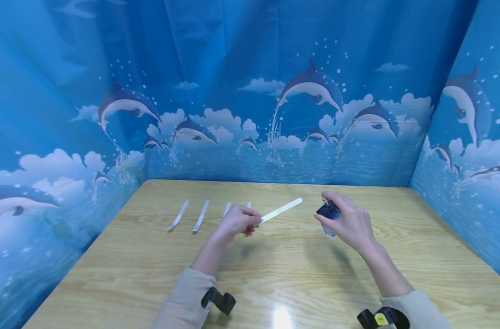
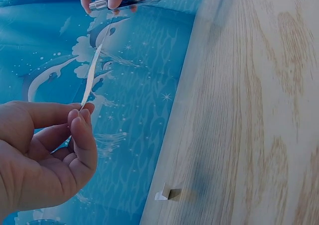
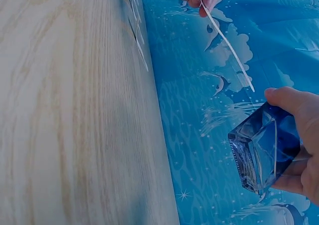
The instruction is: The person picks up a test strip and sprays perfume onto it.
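My left hand [image 1: 238,221] pinches one end of a white paper test strip [image 1: 282,210] between thumb and fingertips. The strip slants up to the right above the table, its free end pointing toward my right hand [image 1: 353,224]. That hand grips a dark blue glass perfume bottle [image 1: 329,211], tilted in the air, with the thumb on one side and fingers on the other. In the left wrist view the bottle's silver spray neck [image 2: 98,4] faces the strip's far end [image 2: 103,38]. Thick clear glass forms the bottle's base [image 3: 246,158] in the right wrist view.
Several more white strips lie in a row on the wooden table [image 1: 122,269], left of and behind my left hand; the leftmost strip [image 1: 178,215] curls slightly. A blue dolphin-print curtain [image 1: 233,164] encloses the table's back and sides.
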Motion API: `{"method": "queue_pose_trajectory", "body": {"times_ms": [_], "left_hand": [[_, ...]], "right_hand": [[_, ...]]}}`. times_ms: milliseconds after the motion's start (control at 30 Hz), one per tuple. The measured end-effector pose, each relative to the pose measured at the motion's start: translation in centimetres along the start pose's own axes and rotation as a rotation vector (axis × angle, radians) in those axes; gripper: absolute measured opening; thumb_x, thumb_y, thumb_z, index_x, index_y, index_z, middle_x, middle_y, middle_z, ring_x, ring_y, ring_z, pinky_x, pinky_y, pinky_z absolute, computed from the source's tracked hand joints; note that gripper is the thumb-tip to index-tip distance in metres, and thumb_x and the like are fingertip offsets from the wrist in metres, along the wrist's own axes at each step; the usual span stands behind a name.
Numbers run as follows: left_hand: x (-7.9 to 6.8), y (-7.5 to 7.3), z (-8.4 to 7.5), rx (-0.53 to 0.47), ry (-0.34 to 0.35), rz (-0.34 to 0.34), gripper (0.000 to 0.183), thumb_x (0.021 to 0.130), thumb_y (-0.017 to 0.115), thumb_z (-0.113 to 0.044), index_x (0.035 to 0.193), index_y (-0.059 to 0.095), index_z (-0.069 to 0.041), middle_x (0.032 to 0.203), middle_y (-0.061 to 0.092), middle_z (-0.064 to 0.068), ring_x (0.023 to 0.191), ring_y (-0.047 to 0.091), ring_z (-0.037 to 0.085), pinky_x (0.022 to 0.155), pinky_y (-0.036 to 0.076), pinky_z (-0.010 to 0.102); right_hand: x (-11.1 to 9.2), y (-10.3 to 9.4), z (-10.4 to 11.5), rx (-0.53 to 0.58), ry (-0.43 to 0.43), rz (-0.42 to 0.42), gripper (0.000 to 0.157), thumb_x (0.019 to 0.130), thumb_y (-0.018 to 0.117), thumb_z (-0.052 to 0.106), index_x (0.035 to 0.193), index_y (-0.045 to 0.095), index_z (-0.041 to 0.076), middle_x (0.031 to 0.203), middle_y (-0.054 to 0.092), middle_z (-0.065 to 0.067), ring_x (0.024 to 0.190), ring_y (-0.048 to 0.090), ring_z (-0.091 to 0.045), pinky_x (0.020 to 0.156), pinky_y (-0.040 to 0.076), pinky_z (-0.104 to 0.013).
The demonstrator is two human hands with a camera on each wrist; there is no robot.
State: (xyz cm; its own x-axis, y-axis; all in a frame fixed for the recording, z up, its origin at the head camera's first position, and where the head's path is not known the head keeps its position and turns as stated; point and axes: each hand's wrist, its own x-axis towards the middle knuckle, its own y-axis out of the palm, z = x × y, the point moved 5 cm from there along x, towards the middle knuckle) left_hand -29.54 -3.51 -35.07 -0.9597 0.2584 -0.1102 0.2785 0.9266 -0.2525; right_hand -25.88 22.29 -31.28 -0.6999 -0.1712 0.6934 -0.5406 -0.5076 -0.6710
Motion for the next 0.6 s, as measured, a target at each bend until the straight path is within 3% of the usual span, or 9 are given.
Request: {"method": "queue_pose_trajectory", "body": {"times_ms": [133,600], "left_hand": [[-0.07,-0.05,0.02,-0.004,-0.011,0.007,0.018,0.085,0.060,0.000,0.099,0.065,0.009,0.075,0.060,0.018,0.053,0.049,0.011,0.050,0.048,0.019],[-0.04,-0.20,0.22,-0.016,-0.006,-0.003,0.018,0.085,0.060,0.001,0.099,0.065,0.010,0.069,0.058,0.011,0.052,0.049,0.010,0.049,0.048,0.019]], "right_hand": [[0.01,-0.01,0.08,0.001,-0.008,-0.004,0.054,0.069,0.080,0.024,0.117,0.059,0.011,0.105,0.063,-0.014,0.079,0.063,-0.030,0.045,0.045,-0.036],[-0.19,-0.21,0.18,-0.004,-0.046,-0.030,0.051,0.065,0.082,0.023,0.110,0.061,0.009,0.099,0.065,-0.011,0.074,0.063,-0.028,0.044,0.046,-0.035]]}}
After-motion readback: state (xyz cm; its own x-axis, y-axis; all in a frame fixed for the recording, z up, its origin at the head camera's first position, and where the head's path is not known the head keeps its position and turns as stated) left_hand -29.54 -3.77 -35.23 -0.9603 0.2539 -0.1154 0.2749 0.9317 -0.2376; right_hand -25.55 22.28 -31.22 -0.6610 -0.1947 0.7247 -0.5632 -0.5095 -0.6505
